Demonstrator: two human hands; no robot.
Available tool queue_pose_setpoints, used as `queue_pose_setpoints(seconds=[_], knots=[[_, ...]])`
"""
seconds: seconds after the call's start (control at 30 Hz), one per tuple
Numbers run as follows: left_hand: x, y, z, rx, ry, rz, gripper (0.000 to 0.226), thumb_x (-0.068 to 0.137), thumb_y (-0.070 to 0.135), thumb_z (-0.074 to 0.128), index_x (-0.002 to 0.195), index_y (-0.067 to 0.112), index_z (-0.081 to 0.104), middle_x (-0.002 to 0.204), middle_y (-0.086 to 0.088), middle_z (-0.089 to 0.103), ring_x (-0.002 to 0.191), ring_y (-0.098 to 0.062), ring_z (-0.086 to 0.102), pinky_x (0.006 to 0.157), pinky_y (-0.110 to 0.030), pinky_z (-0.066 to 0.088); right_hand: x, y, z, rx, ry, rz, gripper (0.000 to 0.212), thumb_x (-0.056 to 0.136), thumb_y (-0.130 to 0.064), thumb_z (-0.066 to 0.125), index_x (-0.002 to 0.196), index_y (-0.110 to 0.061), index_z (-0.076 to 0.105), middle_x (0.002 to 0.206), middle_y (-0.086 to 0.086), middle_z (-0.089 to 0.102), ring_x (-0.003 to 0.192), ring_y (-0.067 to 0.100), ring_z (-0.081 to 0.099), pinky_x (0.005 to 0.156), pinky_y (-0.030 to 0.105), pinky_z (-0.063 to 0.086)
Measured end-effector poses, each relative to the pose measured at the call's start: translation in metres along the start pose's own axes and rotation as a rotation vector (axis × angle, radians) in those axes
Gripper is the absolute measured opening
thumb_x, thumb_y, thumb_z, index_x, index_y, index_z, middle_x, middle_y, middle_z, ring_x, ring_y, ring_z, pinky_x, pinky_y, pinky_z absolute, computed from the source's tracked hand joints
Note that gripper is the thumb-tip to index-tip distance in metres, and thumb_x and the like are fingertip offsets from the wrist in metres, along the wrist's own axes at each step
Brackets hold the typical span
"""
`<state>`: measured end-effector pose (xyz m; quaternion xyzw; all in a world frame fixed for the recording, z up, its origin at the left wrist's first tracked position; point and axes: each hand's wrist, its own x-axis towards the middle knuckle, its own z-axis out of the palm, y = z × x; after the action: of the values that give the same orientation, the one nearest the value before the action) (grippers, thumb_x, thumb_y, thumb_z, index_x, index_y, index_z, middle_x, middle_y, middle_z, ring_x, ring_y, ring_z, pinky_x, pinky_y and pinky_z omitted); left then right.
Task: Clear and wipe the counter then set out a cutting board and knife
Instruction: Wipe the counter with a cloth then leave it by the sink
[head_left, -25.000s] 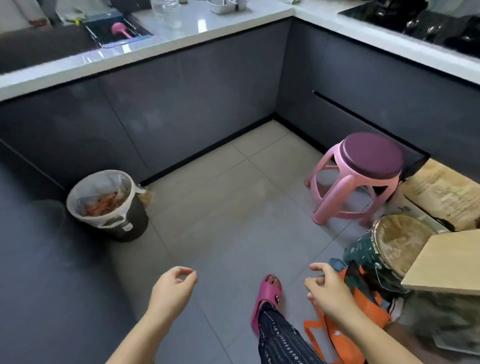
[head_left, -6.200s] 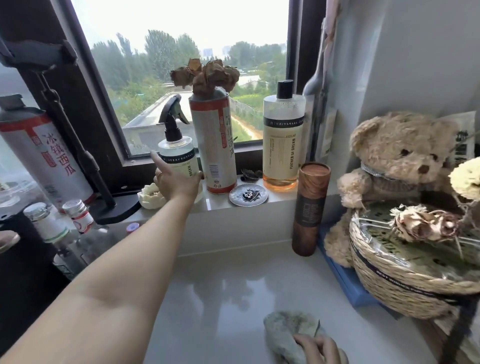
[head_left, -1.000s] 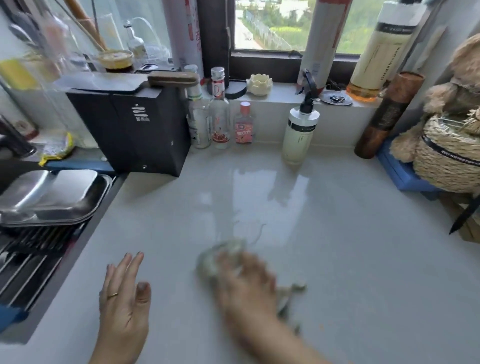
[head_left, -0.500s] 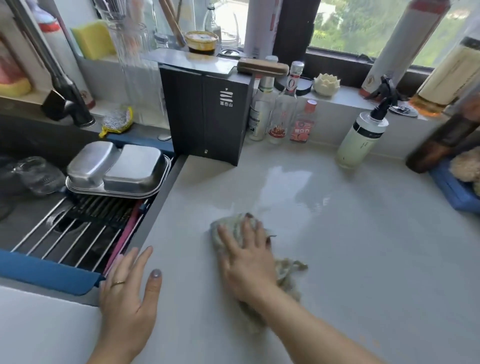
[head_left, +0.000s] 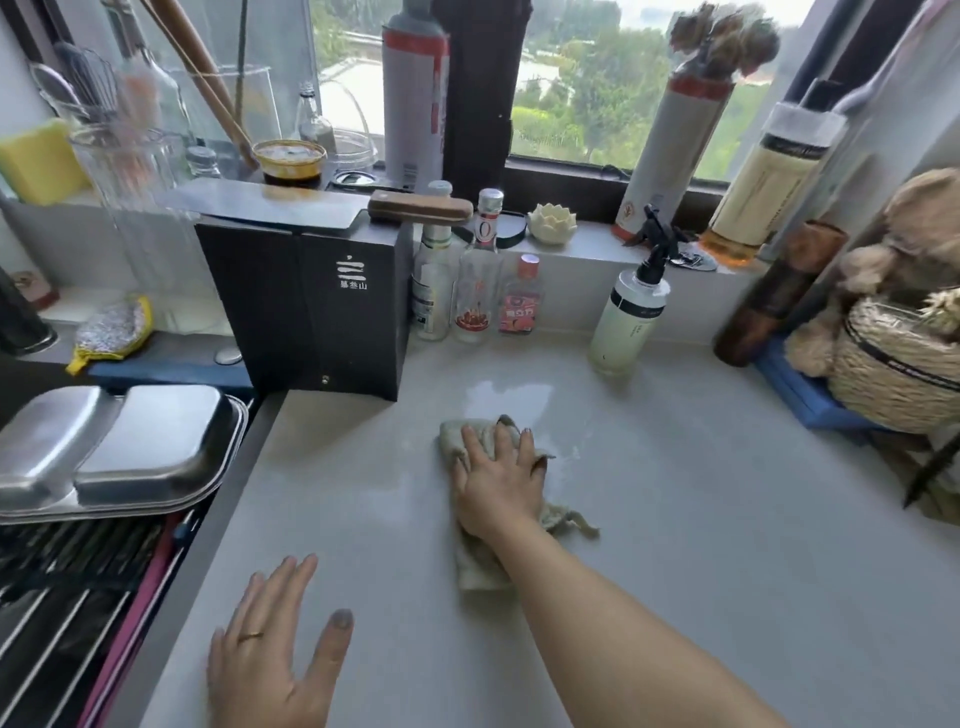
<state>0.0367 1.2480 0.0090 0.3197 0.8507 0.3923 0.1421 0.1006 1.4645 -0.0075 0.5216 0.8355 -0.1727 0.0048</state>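
Note:
My right hand lies flat with straight fingers on a greenish-grey cloth, pressing it onto the pale counter near its middle. A wet sheen shows on the counter just beyond the cloth. My left hand rests palm down, fingers spread, at the counter's near left. A cleaver with a wooden handle lies flat on top of a black box at the back left. A white spray bottle stands at the back of the counter. No cutting board is in view.
The sink on the left holds an upturned steel tray over a wire rack. Three small bottles stand beside the black box. A wicker basket, a teddy bear and a brown tube crowd the right side; tall bottles line the windowsill.
My right hand has slid the cloth a little farther from me and to the right across the counter. My left hand stays flat at the near left.

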Motion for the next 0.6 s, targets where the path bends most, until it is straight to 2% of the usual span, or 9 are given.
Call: queue_pose_setpoints(seconds=[0.07,0.13,0.23,0.37,0.43,0.5,0.6], knots=[[0.014,0.022,0.020,-0.035,-0.064,0.019,0.078,0.067,0.062,0.055,0.132,0.021,0.041,0.143,-0.005,0.041,0.138,-0.024,0.027,0.113,-0.048,0.017,0.016,0.030,-0.011,0.017,0.043,0.076,0.050,0.094,-0.047,0.021,0.143,-0.040,0.013,0.158,-0.002,0.005,0.144,0.030,-0.006,0.114,0.053,0.007],[0.025,0.043,0.045,-0.044,-0.124,0.084,0.073,0.075,0.046,0.061,0.137,0.023,0.030,0.146,-0.002,0.036,0.139,-0.020,0.023,0.115,-0.045,0.013,0.026,0.076,-0.025,0.012,0.103,0.181,0.049,0.093,-0.048,0.023,0.142,-0.042,0.016,0.157,-0.003,0.012,0.143,0.029,0.001,0.113,0.052,0.011],[0.037,0.069,0.081,-0.018,-0.155,0.141,0.077,0.075,0.049,0.058,0.140,0.027,0.022,0.149,0.001,0.030,0.140,-0.015,0.018,0.114,-0.039,0.004,0.029,0.164,-0.049,-0.019,0.186,0.342,0.048,0.094,-0.047,0.024,0.141,-0.044,0.019,0.156,-0.001,0.016,0.142,0.030,0.009,0.114,0.050,0.014],[0.043,0.084,0.108,0.072,-0.119,0.122,0.077,0.077,0.040,0.063,0.140,0.027,0.021,0.149,0.001,0.031,0.141,-0.015,0.017,0.114,-0.041,0.007,0.020,0.292,-0.081,-0.067,0.191,0.562,0.049,0.094,-0.043,0.018,0.143,-0.041,0.016,0.157,-0.001,0.013,0.142,0.030,0.006,0.116,0.048,0.008],[0.039,0.084,0.109,0.123,-0.089,0.097,0.077,0.076,0.040,0.064,0.139,0.027,0.023,0.148,0.000,0.034,0.141,-0.017,0.018,0.113,-0.044,0.011,0.027,0.334,-0.094,-0.082,0.179,0.608,0.051,0.095,-0.038,0.016,0.145,-0.034,0.018,0.157,0.001,0.014,0.142,0.032,0.006,0.115,0.047,0.005],[0.029,0.075,0.103,0.181,-0.074,0.051,0.077,0.071,0.050,0.060,0.138,0.027,0.029,0.145,-0.001,0.038,0.140,-0.020,0.021,0.112,-0.047,0.014,0.043,0.338,-0.098,-0.047,0.227,0.616,0.050,0.095,-0.035,0.020,0.144,-0.028,0.022,0.154,0.011,0.019,0.141,0.034,0.010,0.115,0.046,0.006],[0.010,0.057,0.090,0.288,0.017,-0.038,0.090,0.052,0.066,0.037,0.131,0.024,0.044,0.139,-0.008,0.048,0.135,-0.031,0.033,0.106,-0.055,0.021,0.068,0.293,-0.104,-0.030,0.246,0.522,0.046,0.094,-0.033,0.025,0.140,-0.025,0.029,0.148,0.018,0.026,0.136,0.037,0.018,0.114,0.046,0.014]])
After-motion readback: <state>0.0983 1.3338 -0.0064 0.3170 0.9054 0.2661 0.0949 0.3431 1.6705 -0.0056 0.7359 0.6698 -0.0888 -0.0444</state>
